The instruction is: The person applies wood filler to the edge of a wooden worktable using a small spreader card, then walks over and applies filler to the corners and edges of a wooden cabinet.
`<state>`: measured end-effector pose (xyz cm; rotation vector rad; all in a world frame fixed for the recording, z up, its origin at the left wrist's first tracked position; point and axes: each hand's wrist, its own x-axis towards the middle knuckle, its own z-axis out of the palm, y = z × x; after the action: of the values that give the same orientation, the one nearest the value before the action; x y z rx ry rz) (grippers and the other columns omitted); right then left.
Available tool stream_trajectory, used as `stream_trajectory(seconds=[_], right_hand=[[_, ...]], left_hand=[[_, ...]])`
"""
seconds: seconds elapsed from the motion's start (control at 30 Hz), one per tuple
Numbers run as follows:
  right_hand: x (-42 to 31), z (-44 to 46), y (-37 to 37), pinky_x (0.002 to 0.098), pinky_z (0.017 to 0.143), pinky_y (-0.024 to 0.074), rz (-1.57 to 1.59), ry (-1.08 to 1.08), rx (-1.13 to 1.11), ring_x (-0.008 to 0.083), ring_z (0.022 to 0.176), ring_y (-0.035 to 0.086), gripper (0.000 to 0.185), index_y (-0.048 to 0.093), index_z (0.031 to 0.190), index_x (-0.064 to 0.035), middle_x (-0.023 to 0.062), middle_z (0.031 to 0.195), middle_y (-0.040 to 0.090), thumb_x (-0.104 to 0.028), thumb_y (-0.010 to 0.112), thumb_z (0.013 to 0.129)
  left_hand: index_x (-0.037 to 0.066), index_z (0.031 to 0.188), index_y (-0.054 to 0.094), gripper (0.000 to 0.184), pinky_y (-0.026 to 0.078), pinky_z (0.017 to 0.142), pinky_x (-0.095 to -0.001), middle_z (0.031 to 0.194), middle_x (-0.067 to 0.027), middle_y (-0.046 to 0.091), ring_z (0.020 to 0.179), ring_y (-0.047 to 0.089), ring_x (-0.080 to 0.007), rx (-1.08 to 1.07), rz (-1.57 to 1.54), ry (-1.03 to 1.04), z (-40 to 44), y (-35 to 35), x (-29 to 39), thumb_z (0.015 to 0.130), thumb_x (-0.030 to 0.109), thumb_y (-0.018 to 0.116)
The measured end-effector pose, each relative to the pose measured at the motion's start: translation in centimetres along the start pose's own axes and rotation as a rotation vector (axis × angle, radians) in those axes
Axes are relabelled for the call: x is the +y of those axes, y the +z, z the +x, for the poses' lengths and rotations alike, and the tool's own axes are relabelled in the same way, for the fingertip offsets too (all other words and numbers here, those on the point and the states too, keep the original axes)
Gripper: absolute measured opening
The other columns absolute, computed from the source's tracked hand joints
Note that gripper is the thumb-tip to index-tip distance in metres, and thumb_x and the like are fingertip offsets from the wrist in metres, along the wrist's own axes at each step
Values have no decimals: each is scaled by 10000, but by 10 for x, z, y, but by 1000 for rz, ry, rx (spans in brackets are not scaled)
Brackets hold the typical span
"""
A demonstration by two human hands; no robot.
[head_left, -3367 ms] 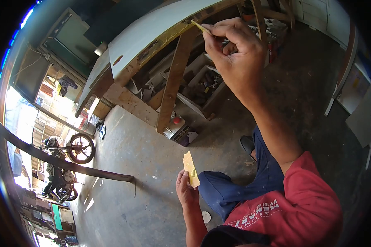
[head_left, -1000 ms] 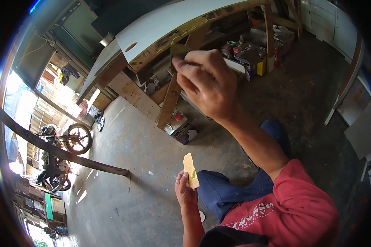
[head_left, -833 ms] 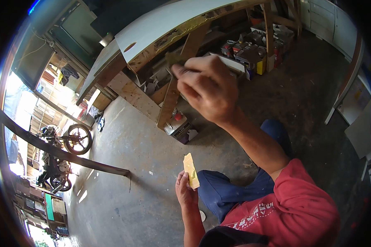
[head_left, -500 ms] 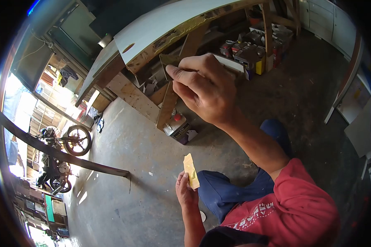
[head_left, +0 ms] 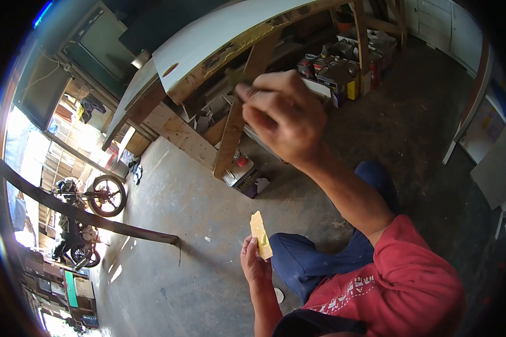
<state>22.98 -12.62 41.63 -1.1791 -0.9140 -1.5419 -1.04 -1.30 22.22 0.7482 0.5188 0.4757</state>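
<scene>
My right hand (head_left: 287,115) is raised in front of the table edge, its fingers pinched on a small, thin, flat spreader (head_left: 237,77), dark and blurred by motion. Behind it, yellow putty (head_left: 247,42) is smeared along the edge of the white-topped table (head_left: 208,31). Whether the spreader touches that edge I cannot tell. Lower down, beside my bent knee, my left hand (head_left: 255,263) grips a pale yellow flat strip (head_left: 260,233) with a thicker yellow smear on its face. Its fingers wrap round the lower part of the strip.
A tin with a red cap (head_left: 244,177) stands on the concrete floor by a slanted wooden leg (head_left: 230,146). Several cans and boxes (head_left: 337,73) sit beneath the table. A dark beam (head_left: 95,216) crosses at left, before a motorcycle (head_left: 76,224). A round white lid (head_left: 279,295) lies near my left forearm.
My right hand has shifted slightly right and the spreader has become blurred and turned. My left hand with the yellow strip has barely moved. The camera view has shifted a little.
</scene>
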Motion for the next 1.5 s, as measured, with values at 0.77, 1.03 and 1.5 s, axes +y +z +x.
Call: stream_trajectory(seconds=[0.77,1.03,1.5], right_hand=[[45,15,-17,305,598,502,-130,30,165,184,763,623,234,684,919,-64,34,882,622,53,765,734],[35,-1,-14,323,593,500,-161,-53,106,185,738,599,247,671,910,-76,30,890,607,46,768,718],[23,2,-5,316,613,504,-62,-51,53,188,764,593,198,678,899,-72,21,894,616,12,773,747]], left_hand=[[16,1069,589,168,413,433,-174,830,-19,642,576,569,-50,-42,63,-2,6,-10,-5,960,144,599],[-2,1059,580,151,417,441,-197,810,-56,661,556,583,-85,-51,11,-7,7,-10,-5,960,111,596],[5,1060,581,144,471,495,-201,873,-73,686,643,644,-99,-112,11,-17,8,-12,-5,963,111,593]])
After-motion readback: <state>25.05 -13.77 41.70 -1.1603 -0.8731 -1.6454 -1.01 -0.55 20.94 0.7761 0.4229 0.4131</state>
